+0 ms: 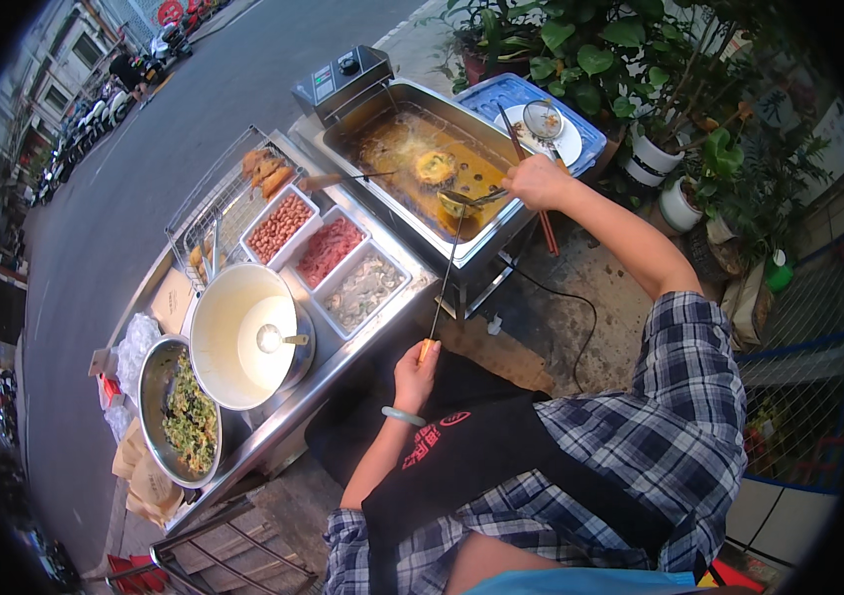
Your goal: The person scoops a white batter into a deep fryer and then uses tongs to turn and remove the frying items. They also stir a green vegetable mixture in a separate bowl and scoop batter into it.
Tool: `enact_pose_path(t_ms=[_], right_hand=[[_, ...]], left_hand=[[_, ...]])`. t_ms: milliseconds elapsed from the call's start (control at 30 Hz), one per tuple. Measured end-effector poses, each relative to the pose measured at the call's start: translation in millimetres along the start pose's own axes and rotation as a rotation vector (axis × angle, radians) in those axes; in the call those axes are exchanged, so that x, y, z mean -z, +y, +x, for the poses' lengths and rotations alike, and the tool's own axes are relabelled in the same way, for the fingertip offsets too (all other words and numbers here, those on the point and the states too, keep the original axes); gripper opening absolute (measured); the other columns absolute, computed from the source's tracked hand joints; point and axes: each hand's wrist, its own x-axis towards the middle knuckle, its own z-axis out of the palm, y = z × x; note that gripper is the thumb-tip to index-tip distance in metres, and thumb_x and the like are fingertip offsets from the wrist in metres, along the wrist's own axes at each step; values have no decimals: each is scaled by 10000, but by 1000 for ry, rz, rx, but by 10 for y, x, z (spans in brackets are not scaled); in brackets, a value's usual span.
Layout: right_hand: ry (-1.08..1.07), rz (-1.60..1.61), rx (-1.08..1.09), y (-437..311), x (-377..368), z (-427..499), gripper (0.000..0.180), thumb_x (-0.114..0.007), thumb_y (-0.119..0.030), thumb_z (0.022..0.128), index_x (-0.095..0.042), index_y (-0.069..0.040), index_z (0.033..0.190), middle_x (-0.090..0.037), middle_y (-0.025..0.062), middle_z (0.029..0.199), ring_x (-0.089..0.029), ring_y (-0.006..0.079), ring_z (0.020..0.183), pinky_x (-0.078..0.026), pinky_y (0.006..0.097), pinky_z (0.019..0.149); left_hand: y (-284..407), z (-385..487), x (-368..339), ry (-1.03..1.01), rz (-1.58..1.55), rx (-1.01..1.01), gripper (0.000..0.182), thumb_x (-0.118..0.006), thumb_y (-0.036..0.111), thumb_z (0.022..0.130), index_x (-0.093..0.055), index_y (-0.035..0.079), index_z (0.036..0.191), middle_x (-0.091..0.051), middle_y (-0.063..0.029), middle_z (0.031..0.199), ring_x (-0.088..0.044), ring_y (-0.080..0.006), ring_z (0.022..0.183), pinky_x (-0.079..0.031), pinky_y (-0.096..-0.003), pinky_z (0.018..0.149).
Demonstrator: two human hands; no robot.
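My left hand, with a pale bangle at the wrist, grips the wooden handle of a long-shafted fritter ladle. Its cup sits over hot oil in a rectangular electric fryer. Above the fryer's near right side, my right hand is closed on a dark, slim utensil whose tip meets the ladle cup. Red-brown chopsticks cross the same hand, seemingly held too. One round golden fritter floats in the bubbling oil. Another long wooden-handled tool rests across the fryer's left rim.
Left on the steel counter stand tubs of peanuts, pink minced meat and oysters, a batter pot, a bowl of chopped vegetables and a wire rack. A strainer lies on a plate; a cable crosses the ground.
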Motion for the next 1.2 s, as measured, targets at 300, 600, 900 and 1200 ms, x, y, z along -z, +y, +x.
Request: enact_pose_path(t_ms=[300,600,900,1200], right_hand=[[-25,-41,57,105,-55,15,137,-724,-217,794,-681,-103,856,-658,73,772,-693,299,746,-525,439,605],[54,-15,96,163,-82,47,159,-729,-239,779,-679,-105,849,-638,65,759,-690,287,739,-529,419,596],[63,-81,215,179,-38,115,76,-669,-140,742,-693,-93,796,-659,58,743,-706,283,732,-536,401,586],[20,-61,139,170,1,90,137,-742,-220,773,-705,-108,844,-658,56,773,-702,279,768,-536,417,618]], left_hand=[[29,-8,0,3,-56,-19,256,-647,272,1019,-670,37,921,-448,95,665,-361,-15,577,-288,-222,505],[-139,68,-17,12,-31,-48,264,-650,278,1017,-669,32,924,-448,91,672,-371,-18,587,-299,-225,513],[-194,83,42,38,78,-20,350,-698,322,976,-707,-6,1097,-643,-31,746,-527,-74,704,-468,-268,650],[-148,66,50,78,147,-49,356,-697,329,974,-703,-8,1090,-652,-42,750,-547,-75,715,-475,-275,661]])
